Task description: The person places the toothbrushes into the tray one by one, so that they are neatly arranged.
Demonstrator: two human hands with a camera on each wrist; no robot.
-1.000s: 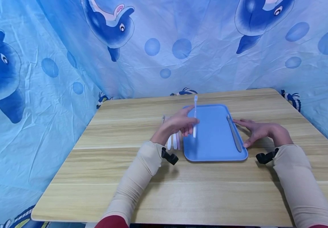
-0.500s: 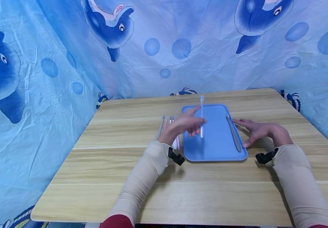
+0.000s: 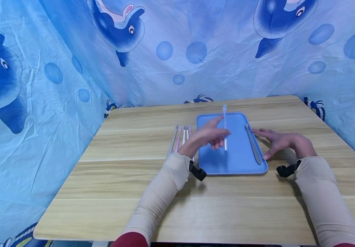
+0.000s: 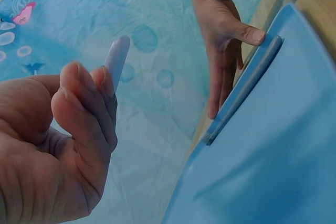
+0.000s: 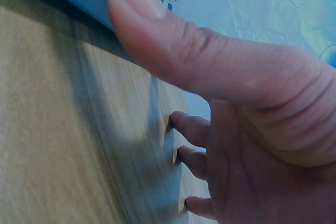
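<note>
My left hand (image 3: 211,134) holds a white toothbrush (image 3: 225,144) upright in the head view, over the blue tray (image 3: 237,161). In the left wrist view the handle end of that toothbrush (image 4: 119,59) sticks out past the curled fingers. Along the tray's right side lies a grey toothbrush (image 3: 253,145). My right hand (image 3: 280,142) is at the tray's right edge with its fingers spread. Its thumb (image 5: 142,30) touches the rim in the right wrist view, while the other fingertips reach down by the table. Neither toothbrush nor any other thing is in that hand.
Left of the tray, several toothbrushes lie side by side, among them a grey-blue one (image 3: 173,140) and a pink one (image 3: 178,140); my left forearm partly covers them. The wooden table (image 3: 118,178) backs onto a blue curtain (image 3: 177,44) with dolphins.
The left hand has moved rightward over the tray with the white toothbrush, uncovering more of the toothbrushes on the table. The right hand and the grey toothbrush have stayed in place.
</note>
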